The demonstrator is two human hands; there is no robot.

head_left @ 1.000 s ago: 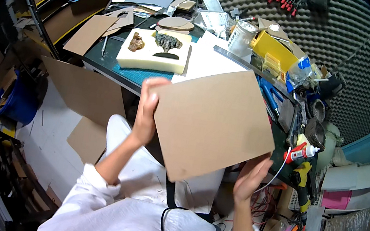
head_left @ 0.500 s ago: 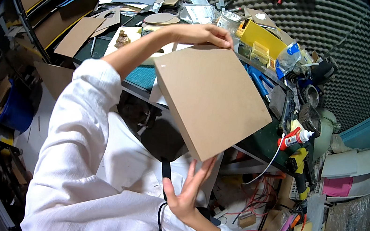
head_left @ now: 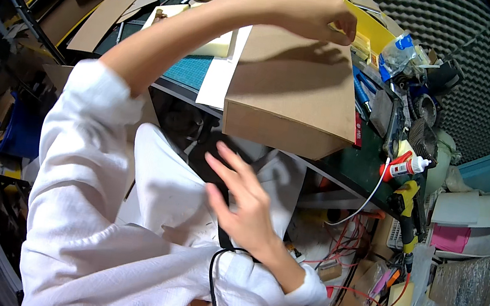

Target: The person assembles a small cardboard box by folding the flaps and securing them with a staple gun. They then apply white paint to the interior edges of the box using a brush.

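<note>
Judging the brown box (head_left: pixel 289 106) at the table's (head_left: pixel 361 164) front edge stiff and fairly light, we would grip it by opposite side walls. Our left hand (head_left: pixel 315 16) curls above its far end, any grasp unclear; our right hand (head_left: pixel 244 206), spread and empty, hovers before it.

Tan box (head_left: pixel 294 94) at 1 o'clock; teal mat (head_left: pixel 189 71) near 11; grey foam wall (head_left: pixel 471 78), patterned in ripples, at 2; blue bin (head_left: pixel 21 133) at 9; white shirt (head_left: pixel 134 275) at 7.
</note>
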